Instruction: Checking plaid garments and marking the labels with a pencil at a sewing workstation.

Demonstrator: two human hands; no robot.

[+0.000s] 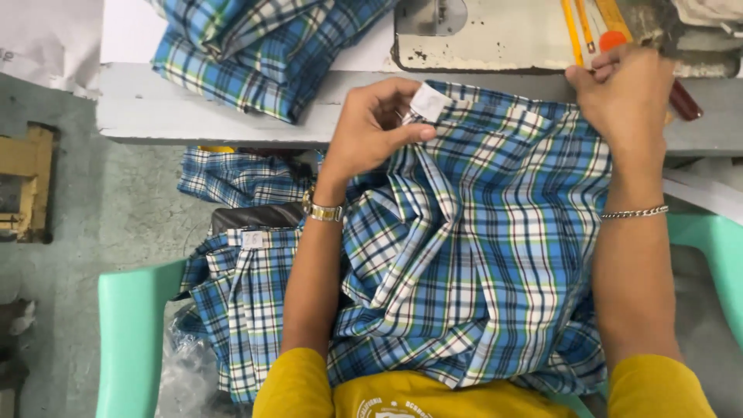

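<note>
A blue, white and green plaid garment [495,255] lies across my lap and up onto the edge of the white work table [155,108]. My left hand [375,128] pinches its upper edge beside a small white label [428,101]. My right hand [623,97] grips the same edge further right, at the table's rim. A watch sits on my left wrist and a chain bracelet on my right.
More plaid pieces lie folded on the table at top left [255,46] and hang over the mint-green chair arm [131,325] at lower left. A worn sewing machine base [487,39], yellow pencils [576,27] and a red-handled tool [685,101] sit at the back.
</note>
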